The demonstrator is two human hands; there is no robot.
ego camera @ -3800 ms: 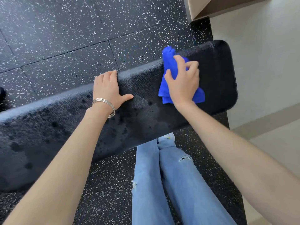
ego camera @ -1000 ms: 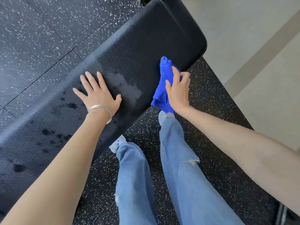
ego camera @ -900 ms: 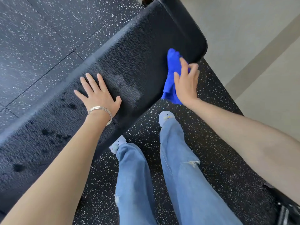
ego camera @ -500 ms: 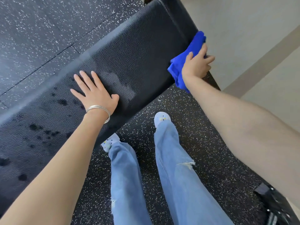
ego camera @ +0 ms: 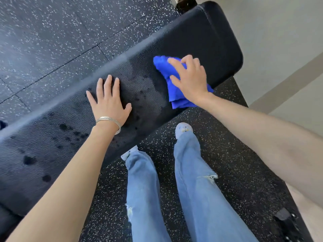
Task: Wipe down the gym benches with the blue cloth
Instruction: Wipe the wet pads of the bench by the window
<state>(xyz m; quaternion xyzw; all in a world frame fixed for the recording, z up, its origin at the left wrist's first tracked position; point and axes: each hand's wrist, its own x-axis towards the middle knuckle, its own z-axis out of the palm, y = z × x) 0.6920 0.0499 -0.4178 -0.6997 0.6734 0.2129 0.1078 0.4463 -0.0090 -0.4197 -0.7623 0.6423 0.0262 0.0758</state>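
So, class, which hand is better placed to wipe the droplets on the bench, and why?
Right hand: it holds the cloth on the bench, beside the droplets; the left hand lies flat, empty.

The black padded surface (ego camera: 201, 37) runs slantwise over the speckled floor (ego camera: 52, 32). Dark wet spots (ego camera: 28, 159) dot its left part. The left grip (ego camera: 109, 102) lies flat on it, fingers straight; to its right the cloth (ego camera: 178, 98) lies bunched under the right grip (ego camera: 190, 79) and its curled fingers, overhanging the near edge.
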